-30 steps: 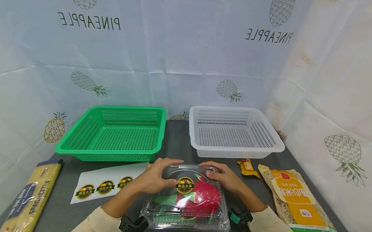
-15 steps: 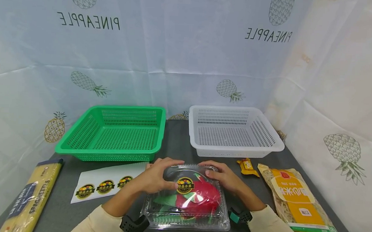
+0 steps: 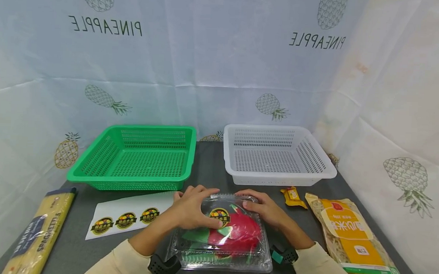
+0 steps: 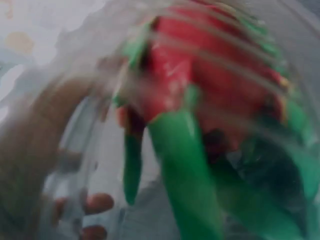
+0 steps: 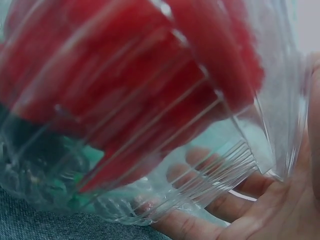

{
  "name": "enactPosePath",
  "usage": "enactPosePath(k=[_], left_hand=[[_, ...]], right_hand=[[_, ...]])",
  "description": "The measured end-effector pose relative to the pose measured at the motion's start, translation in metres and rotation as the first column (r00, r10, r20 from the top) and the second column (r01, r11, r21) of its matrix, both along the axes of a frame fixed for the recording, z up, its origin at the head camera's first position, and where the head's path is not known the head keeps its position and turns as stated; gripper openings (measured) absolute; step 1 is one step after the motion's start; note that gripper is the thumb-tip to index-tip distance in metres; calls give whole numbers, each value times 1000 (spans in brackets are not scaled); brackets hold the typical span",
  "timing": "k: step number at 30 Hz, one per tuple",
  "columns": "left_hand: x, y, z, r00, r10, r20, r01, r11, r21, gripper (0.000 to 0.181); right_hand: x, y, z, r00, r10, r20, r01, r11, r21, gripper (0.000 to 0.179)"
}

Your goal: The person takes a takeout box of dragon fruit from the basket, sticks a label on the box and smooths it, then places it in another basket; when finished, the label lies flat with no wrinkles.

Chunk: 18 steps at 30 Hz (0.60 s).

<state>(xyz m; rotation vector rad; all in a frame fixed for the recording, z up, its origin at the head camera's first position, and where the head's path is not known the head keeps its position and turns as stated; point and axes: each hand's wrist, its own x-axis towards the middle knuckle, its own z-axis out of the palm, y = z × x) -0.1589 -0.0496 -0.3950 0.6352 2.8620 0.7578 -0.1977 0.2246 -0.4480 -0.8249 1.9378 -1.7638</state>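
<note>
A clear plastic clamshell box (image 3: pixel 251 264) lies on the table before me, its lid down. Red dragon fruit (image 3: pixel 243 230) with green scales shows through the plastic. On the lid is a round black-and-gold fruit sticker (image 3: pixel 219 213). My left hand (image 3: pixel 191 212) grips the box's far left part, its thumb lying on the sticker and the fingers over the far edge. The far right corner is held by my right hand (image 3: pixel 263 207), thumb on the lid; in the right wrist view its fingers (image 5: pixel 190 227) curl along the box's wall.
A sheet of stickers (image 3: pixel 126 220) lies left of the box, with a spaghetti packet (image 3: pixel 38 231) farther left. Behind stand a green basket (image 3: pixel 130 185) and a white basket (image 3: pixel 276 181). To the right are a small yellow packet (image 3: pixel 293 197) and a noodle bag (image 3: pixel 350 234).
My left hand has shifted a little to the right, its thumb sliding from the sticker's left side onto the sticker. My right hand and the box stay in place.
</note>
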Motion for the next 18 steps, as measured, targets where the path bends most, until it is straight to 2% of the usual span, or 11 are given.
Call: enactPosePath(k=[3, 9, 13, 18], left_hand=[[2, 7, -1, 997, 49, -52, -54, 994, -99, 91], [6, 21, -2, 987, 116, -113, -138, 970, -202, 95], [5, 28, 0, 983, 140, -118, -162, 965, -208, 96], [3, 24, 1, 984, 153, -91, -166, 972, -164, 87]], right_hand=[[1, 1, 1, 1000, -3, -5, 3, 1000, -1, 40], [2, 3, 0, 1000, -20, -18, 20, 1000, 8, 40], [3, 3, 0, 999, -31, -31, 31, 999, 13, 39], [2, 0, 1, 999, -31, -36, 32, 999, 10, 38]])
